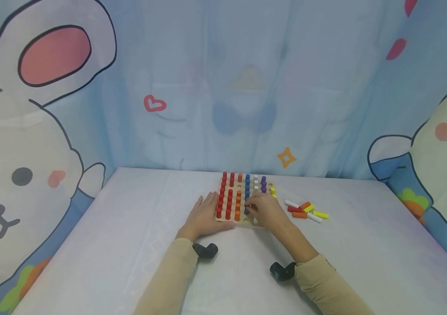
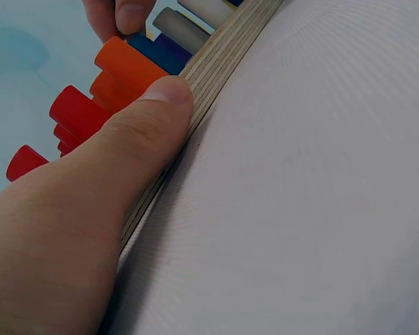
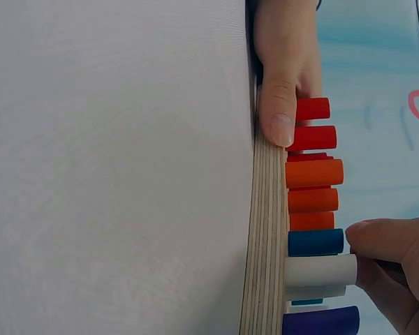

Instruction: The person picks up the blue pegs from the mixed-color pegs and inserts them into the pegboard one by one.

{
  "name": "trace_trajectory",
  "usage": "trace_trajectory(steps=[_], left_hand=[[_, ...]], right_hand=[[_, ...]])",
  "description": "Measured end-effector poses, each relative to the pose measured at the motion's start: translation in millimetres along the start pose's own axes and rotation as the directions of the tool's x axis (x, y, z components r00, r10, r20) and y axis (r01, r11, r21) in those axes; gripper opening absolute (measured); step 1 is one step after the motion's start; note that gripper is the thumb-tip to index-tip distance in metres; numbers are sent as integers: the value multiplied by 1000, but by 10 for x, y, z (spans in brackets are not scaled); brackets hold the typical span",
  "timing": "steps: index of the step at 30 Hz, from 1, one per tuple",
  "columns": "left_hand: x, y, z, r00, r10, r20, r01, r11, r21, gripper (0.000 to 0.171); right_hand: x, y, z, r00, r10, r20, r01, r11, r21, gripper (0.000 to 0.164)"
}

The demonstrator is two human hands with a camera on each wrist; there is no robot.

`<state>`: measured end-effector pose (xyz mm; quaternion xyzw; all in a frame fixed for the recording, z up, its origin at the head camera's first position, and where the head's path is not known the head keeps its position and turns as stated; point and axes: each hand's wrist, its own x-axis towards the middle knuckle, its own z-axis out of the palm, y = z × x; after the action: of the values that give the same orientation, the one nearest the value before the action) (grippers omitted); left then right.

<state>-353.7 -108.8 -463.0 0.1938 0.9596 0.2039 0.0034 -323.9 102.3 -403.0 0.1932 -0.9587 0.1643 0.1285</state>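
Observation:
A wooden pegboard (image 1: pixel 231 223) filled with rows of coloured pegs lies on the table. My left hand (image 1: pixel 205 216) rests along its left side; the thumb (image 2: pixel 169 91) presses the near edge beside the red pegs (image 3: pixel 312 137). My right hand (image 1: pixel 268 212) is above the board, with thumb and finger pinched at the top of a blue peg (image 3: pixel 315 242). A white peg (image 3: pixel 321 269) partly hides that finger. Orange pegs (image 3: pixel 314 172) stand to the left of the blue one, and a purple peg (image 3: pixel 321 321) to the right of the white one.
Loose pegs (image 1: pixel 300 215) in red, orange, yellow and white lie in a heap right of the board. Yellow pegs (image 1: pixel 272 191) stand at its right side. A printed curtain (image 1: pixel 247 109) hangs behind the white table (image 1: pixel 128 245).

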Motion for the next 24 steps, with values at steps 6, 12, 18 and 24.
trace_trajectory(steps=[6,12,18,24], left_hand=[[-14,24,-15,1000,-3,7,3,1000,1,117],[-32,39,-21,1000,-6,10,6,1000,2,117],[-37,39,-27,1000,-11,11,11,1000,-1,117],[-33,41,-37,1000,-15,18,15,1000,-5,117]], right_hand=[[-47,-15,-58,1000,28,6,-29,999,26,16],[-104,24,-129,999,38,15,-39,997,59,22],[-173,65,-239,998,63,8,-64,996,56,34],[-264,123,-329,993,113,21,-114,988,105,51]])
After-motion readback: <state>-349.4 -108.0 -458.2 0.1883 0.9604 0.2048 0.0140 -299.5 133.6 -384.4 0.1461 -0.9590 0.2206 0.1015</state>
